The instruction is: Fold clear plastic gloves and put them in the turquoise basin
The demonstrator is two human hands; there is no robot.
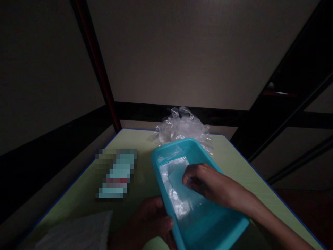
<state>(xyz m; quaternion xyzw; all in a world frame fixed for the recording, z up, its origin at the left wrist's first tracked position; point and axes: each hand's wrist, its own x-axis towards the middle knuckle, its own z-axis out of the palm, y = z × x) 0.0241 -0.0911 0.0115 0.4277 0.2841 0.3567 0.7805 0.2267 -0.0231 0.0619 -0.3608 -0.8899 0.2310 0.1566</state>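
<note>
A turquoise plastic tray (pixel 215 227) is tilted above the pale green table, with clear plastic film or bags (pixel 179 205) lying inside it. My left hand (pixel 153 220) grips the tray's left side, its thumb over the rim. Inside the tray, my right hand (pixel 205 180) has its fingers curled together over the plastic; whether they pinch any of it is too small to tell. Behind the tray's far end sits a heap of crumpled clear plastic gloves (pixel 183 128).
The pale green table (pixel 239 166) has a blue edge. At its left lies a pixelated flat object (pixel 117 175), and a whitish sheet or cloth (pixel 80 231) is at the near left. A wall panel (pixel 171 55) rises behind the table.
</note>
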